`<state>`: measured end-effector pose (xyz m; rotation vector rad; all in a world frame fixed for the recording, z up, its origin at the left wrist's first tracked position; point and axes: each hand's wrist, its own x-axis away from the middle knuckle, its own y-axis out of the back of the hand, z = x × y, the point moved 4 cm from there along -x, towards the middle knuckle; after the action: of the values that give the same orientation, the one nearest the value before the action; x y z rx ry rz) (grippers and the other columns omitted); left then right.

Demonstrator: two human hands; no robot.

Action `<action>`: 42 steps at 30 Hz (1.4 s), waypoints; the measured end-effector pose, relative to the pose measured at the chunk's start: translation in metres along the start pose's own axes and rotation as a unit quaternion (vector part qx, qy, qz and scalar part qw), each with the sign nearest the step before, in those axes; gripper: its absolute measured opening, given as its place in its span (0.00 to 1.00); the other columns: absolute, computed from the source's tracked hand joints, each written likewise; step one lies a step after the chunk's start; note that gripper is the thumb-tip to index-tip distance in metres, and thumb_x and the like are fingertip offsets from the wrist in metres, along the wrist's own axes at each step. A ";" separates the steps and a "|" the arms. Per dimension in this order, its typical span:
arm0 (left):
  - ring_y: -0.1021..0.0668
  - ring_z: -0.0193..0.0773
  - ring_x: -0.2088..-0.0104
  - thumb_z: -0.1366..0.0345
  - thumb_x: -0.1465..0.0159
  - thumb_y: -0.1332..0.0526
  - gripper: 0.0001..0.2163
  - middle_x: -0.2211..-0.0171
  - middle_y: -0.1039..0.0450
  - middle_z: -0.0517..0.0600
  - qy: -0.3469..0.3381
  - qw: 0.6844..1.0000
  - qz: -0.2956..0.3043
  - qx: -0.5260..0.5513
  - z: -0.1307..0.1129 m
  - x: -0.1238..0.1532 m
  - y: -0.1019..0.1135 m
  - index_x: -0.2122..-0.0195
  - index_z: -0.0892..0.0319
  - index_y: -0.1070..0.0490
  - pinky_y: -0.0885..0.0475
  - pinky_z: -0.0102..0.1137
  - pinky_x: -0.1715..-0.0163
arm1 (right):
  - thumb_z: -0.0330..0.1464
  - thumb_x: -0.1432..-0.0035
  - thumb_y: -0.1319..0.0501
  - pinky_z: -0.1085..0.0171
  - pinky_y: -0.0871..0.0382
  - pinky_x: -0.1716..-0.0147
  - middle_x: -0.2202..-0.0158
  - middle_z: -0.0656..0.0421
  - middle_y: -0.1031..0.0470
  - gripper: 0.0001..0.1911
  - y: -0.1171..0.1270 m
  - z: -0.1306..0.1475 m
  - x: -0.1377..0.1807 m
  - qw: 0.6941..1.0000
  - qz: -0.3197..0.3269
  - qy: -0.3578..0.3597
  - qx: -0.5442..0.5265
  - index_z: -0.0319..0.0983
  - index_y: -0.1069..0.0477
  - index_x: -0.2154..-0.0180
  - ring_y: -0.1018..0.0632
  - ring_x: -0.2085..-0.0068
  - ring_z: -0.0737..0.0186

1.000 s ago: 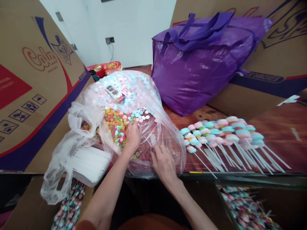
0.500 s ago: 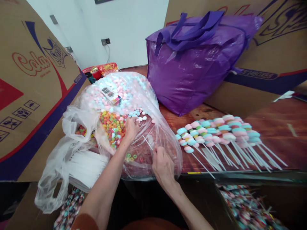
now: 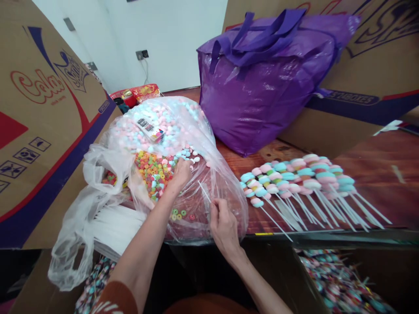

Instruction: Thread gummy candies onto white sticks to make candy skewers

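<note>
My right hand [image 3: 224, 222] is closed round the lower end of a thin white stick [image 3: 204, 191], whose bare tip points up and to the left. At the edge of the loose pink, blue and white marshmallows [image 3: 186, 152], my left hand [image 3: 183, 172] has its fingers curled down; what they pinch, if anything, is hidden. Beside that hand lies a heap of colourful ring gummies [image 3: 149, 168]. A few more green and yellow rings [image 3: 178, 214] sit on the clear plastic bag [image 3: 225, 187] under both hands. To the right rest finished marshmallow skewers [image 3: 294, 176] in a row.
A purple zip bag [image 3: 262, 96] stands behind the skewers. Cardboard boxes rise at the left [image 3: 46, 131] and right [image 3: 369, 87]. A bundle of white sticks [image 3: 114, 229] lies in a plastic bag at the left. Wrapped sweets [image 3: 340, 279] fill a box below the table edge.
The view has shifted slightly. The stick in my right hand now stands a little steeper, and my left hand stays at the marshmallows with its fingers more hidden.
</note>
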<state>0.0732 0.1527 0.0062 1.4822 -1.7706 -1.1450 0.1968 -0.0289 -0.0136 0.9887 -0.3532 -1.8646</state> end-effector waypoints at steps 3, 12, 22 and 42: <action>0.25 0.43 0.59 0.75 0.39 0.45 0.13 0.63 0.25 0.55 -0.017 1.000 -0.003 0.012 -0.006 0.007 0.004 0.59 0.60 0.23 0.32 0.34 0.56 | 0.32 0.31 0.51 0.63 0.29 0.69 0.67 0.55 0.21 0.10 0.002 -0.003 -0.001 0.999 0.011 -0.023 -0.036 0.39 0.32 0.58 0.20 0.68 0.58; 0.24 0.33 0.71 0.59 0.42 0.33 0.14 0.68 0.22 0.51 0.116 0.847 -0.021 0.519 0.005 0.082 0.009 0.58 0.62 0.21 0.28 0.29 0.67 | 0.30 0.34 0.47 0.60 0.24 0.56 0.57 0.51 0.18 0.14 0.008 0.000 -0.006 0.987 0.020 0.000 -0.157 0.38 0.25 0.52 0.17 0.58 0.57; 0.22 0.33 0.68 0.58 0.46 0.29 0.19 0.65 0.20 0.50 0.179 0.766 -0.055 0.615 0.019 0.129 0.005 0.56 0.60 0.21 0.26 0.30 0.62 | 0.33 0.34 0.46 0.66 0.27 0.73 0.77 0.61 0.25 0.13 0.010 0.017 -0.004 0.977 0.097 -0.010 -0.191 0.38 0.23 0.57 0.23 0.76 0.64; 0.21 0.41 0.56 0.64 0.38 0.36 0.11 0.58 0.19 0.52 0.065 0.893 -0.167 0.414 0.024 0.151 0.020 0.55 0.57 0.19 0.28 0.35 0.50 | 0.31 0.36 0.46 0.59 0.23 0.61 0.62 0.53 0.16 0.17 0.007 0.037 -0.006 0.970 0.189 0.003 -0.154 0.37 0.20 0.56 0.16 0.63 0.54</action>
<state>0.0079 0.0138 -0.0037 2.3560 -2.0700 -0.3741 0.1744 -0.0333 0.0167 0.6618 -0.2211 -1.5117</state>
